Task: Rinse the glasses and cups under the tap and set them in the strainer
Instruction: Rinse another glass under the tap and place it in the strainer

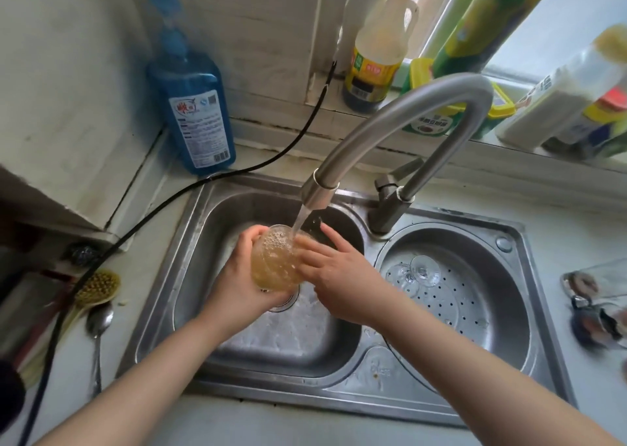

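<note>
I am watching one smooth, rounded clear glass (276, 262) filling with bubbly water under the curved brushed-steel tap (400, 133), over the left basin of the steel sink (190, 242). My left hand (237, 276) is curling around it; my right hand (339, 276) is pressing straight fingers against its side. One stemmed glass (419, 272) is lying in the perforated strainer (475, 296). One blue soap bottle (193, 106) is standing on the surface behind.
</note>
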The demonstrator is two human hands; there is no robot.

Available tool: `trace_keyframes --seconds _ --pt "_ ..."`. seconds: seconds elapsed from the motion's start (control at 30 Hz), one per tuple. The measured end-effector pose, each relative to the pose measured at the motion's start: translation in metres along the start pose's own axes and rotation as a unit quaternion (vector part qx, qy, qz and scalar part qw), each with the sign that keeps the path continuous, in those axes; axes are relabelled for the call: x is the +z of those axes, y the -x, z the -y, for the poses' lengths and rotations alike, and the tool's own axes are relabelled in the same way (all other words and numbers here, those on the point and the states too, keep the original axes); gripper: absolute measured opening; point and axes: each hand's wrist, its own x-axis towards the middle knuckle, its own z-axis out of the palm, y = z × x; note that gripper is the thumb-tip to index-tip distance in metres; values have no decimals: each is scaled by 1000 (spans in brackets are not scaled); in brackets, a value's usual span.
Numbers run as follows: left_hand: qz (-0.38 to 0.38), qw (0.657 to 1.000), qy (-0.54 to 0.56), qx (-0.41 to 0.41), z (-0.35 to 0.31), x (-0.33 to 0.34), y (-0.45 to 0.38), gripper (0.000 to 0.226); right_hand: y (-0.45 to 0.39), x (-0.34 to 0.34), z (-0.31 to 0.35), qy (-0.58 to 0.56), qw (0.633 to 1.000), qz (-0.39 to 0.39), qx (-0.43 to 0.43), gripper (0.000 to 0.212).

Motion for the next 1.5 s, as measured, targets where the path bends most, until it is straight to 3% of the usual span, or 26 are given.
trace_keyframes --seconds 0.07,0.17,0.23,0.3,0.37,0.47,0.53,0.6,0.7,0.77,0.83,0.9,1.0,1.1,1.17,1.23,1.33,1.4,1.43,1.5 --pt "14 999 -26 16 5 -4 -4 92 1 8 9 -3 1000 -20 14 48" --pt "14 998 -62 22 7 -5 -8 93 -3 2 30 -189 980 5 58 48" --pt "13 997 -69 16 9 -3 -9 95 -7 -8 42 -359 925 43 116 57" --pt "13 998 -61 17 11 -3 -10 95 -12 -15 48 -454 877 57 147 67" --pt "20 998 -51 14 11 -4 -12 94 -12 -16 43 -424 895 51 130 61" --pt "40 998 -42 13 6 -7 -14 90 -9 -3 20 -181 981 43 52 48" --pt "54 997 -39 24 4 -8 -16 90 -7 6 8 -59 998 29 20 46" --pt "58 997 -38 24 4 -8 -19 90 -6 11 8 -28 999 20 20 43" --pt "63 997 -42 4 6 -4 -20 91 -16 3 28 -197 977 49 69 48" --pt "65 997 -30 -5 8 1 -19 90 -25 -6 43 -359 920 90 129 60" --pt "55 998 -26 -3 7 3 -19 87 -32 -11 47 -441 879 85 160 66" --pt "60 998 -27 -6 4 3 -21 89 -33 -12 41 -409 894 91 161 68" --pt "85 996 -16 -16 3 1 -21 90 -26 -8 23 -143 978 127 80 79" --pt "93 995 -25 -9 3 0 -20 89 -16 -2 18 -26 991 128 31 73" --pt "87 996 -29 -11 5 3 -19 88 -12 0 24 -51 986 150 52 68" --pt "88 995 -39 -16 8 7 -17 88 -12 -3 31 -173 966 162 106 62" --pt "83 996 -40 -6 12 17 -16 89 -23 -5 39 -444 867 137 182 73" --pt "75 996 -54 11 10 19 -18 82 -29 -5 42 -519 821 100 214 73" --pt "75 995 -57 17 9 19 -19 82 -29 -5 43 -512 826 97 216 69" --pt "75 996 -55 12 9 18 -21 87 -23 -7 39 -434 875 107 188 61"
